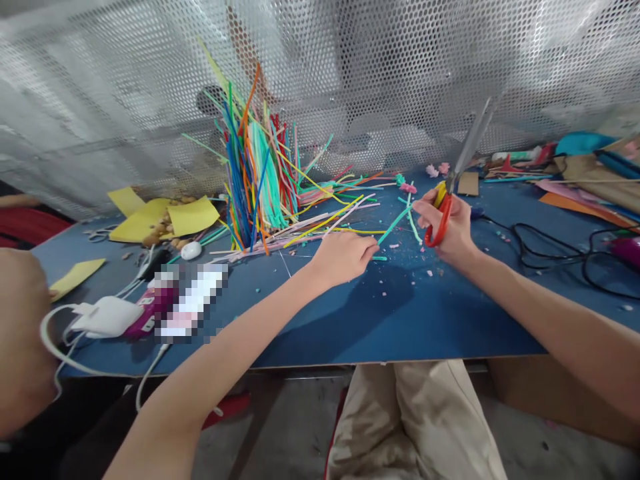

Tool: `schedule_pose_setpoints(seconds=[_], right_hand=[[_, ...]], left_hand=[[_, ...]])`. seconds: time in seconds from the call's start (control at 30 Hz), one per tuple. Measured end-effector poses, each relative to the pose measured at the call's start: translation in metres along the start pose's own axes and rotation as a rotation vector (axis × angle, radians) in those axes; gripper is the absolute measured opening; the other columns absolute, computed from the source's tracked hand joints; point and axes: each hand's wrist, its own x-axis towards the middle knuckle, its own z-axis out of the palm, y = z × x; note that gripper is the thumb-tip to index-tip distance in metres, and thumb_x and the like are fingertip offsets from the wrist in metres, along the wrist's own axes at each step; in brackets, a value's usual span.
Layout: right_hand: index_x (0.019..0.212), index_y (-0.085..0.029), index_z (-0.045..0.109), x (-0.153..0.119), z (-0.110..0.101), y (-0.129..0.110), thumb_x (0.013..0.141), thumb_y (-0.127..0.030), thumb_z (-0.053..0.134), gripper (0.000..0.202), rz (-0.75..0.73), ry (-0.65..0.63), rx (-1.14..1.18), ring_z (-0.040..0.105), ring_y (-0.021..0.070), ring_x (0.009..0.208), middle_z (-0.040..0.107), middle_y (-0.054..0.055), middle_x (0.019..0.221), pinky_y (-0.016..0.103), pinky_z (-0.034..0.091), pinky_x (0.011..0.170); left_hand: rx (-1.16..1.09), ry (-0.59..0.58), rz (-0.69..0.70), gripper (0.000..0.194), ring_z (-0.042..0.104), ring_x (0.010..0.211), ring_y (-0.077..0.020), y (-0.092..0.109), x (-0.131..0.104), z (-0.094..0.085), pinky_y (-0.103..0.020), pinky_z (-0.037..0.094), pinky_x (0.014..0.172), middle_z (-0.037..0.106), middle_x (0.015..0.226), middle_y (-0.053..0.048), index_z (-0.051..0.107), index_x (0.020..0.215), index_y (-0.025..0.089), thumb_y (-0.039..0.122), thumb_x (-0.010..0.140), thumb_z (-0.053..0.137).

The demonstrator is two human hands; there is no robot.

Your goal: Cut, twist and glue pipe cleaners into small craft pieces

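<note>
My left hand pinches one end of a teal pipe cleaner above the blue table. The other end of that pipe cleaner reaches the fingertips of my right hand. Scissors with red and yellow handles sit in my right hand, their blades pointing up and away. Whether the blades are fully closed is hard to see. Just behind lies a small pink and green pipe-cleaner piece with pale green stems. Pink fluffy pieces rest farther back.
Many coloured pipe cleaners stand bundled against the perforated metal panel, with loose ones before them. Left are yellow sheets, a white charger with cables and a blurred phone. A black cable lies right. Another person's arm enters left.
</note>
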Motion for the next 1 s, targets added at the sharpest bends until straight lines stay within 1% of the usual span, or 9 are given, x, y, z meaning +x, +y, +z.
schedule_pose_setpoints(seconds=[0.1,0.27,0.37,0.57,0.67,0.77,0.83,0.9,1.0], right_hand=[[0.086,-0.027,0.056,0.005,-0.005,0.002,0.072,-0.049,0.080,0.035,-0.008,0.017,0.061,0.044,0.0116,0.054,0.052,-0.003,0.075,0.033,0.048,0.055],[0.084,-0.026,0.055,0.009,-0.008,0.005,0.073,-0.048,0.079,0.035,0.013,0.032,0.066,0.042,0.0103,0.051,0.049,-0.004,0.070,0.031,0.045,0.053],[0.083,-0.025,0.054,0.006,-0.005,0.007,0.071,-0.047,0.082,0.036,0.039,0.006,0.093,0.039,0.0087,0.051,0.047,-0.005,0.068,0.029,0.043,0.052],[0.083,-0.023,0.058,-0.012,0.006,0.002,0.072,-0.044,0.084,0.035,0.111,-0.171,0.101,0.043,0.0090,0.052,0.051,-0.004,0.066,0.029,0.039,0.051],[0.083,-0.022,0.058,-0.021,0.010,-0.003,0.071,-0.044,0.084,0.036,0.130,-0.244,0.105,0.044,0.0090,0.053,0.052,-0.005,0.067,0.028,0.038,0.052],[0.085,-0.022,0.058,-0.024,0.012,-0.004,0.070,-0.045,0.084,0.037,0.150,-0.284,0.114,0.044,0.0090,0.054,0.052,-0.005,0.067,0.029,0.039,0.053],[0.086,-0.023,0.058,-0.024,0.013,-0.004,0.071,-0.045,0.084,0.038,0.157,-0.304,0.125,0.044,0.0090,0.054,0.052,-0.005,0.067,0.029,0.039,0.054],[0.087,-0.023,0.058,-0.024,0.012,-0.005,0.070,-0.045,0.084,0.039,0.156,-0.320,0.112,0.044,0.0092,0.054,0.053,-0.005,0.068,0.029,0.040,0.054],[0.086,-0.023,0.058,-0.022,0.007,-0.009,0.071,-0.047,0.083,0.038,0.136,-0.337,0.000,0.043,0.0099,0.053,0.051,-0.005,0.066,0.029,0.037,0.052]], left_hand=[[0.056,0.001,-0.033,0.038,0.069,0.076,-0.0220,0.007,0.017,0.002,-0.031,0.043,0.069,0.075,0.083,-0.008,0.074,0.087,0.021,0.038,0.103,0.044],[0.053,0.046,-0.112,0.033,0.070,0.080,-0.0226,0.007,0.037,0.005,-0.032,0.045,0.070,0.075,0.088,-0.008,0.071,0.100,0.021,0.036,0.103,0.043],[0.004,0.072,-0.091,0.037,0.071,0.086,-0.0212,0.000,0.039,0.001,-0.030,0.045,0.072,0.075,0.091,-0.007,0.070,0.103,0.022,0.036,0.106,0.036],[-0.068,0.067,-0.011,0.030,0.070,0.089,-0.0194,-0.017,0.027,-0.001,-0.029,0.045,0.074,0.076,0.097,-0.003,0.068,0.103,0.022,0.032,0.105,0.040],[-0.212,0.048,0.048,0.028,0.069,0.087,-0.0166,-0.019,0.017,0.003,-0.027,0.045,0.076,0.076,0.095,-0.001,0.066,0.105,0.022,0.030,0.105,0.040],[-0.461,-0.040,0.107,0.025,0.067,0.075,-0.0124,-0.014,0.006,0.005,-0.025,0.046,0.073,0.077,0.091,0.000,0.064,0.103,0.020,0.033,0.104,0.043],[-0.672,-0.107,0.081,0.026,0.062,0.063,-0.0101,-0.010,0.000,0.004,-0.023,0.044,0.064,0.077,0.086,-0.001,0.062,0.098,0.018,0.037,0.103,0.045],[-0.843,-0.131,0.039,0.027,0.056,0.053,-0.0087,-0.007,-0.004,0.004,-0.021,0.041,0.056,0.076,0.079,-0.002,0.061,0.094,0.017,0.038,0.102,0.047],[-0.990,-0.071,-0.005,0.029,0.051,0.048,-0.0085,-0.013,-0.006,0.004,-0.022,0.038,0.054,0.069,0.062,0.000,0.062,0.090,0.016,0.040,0.100,0.050]])
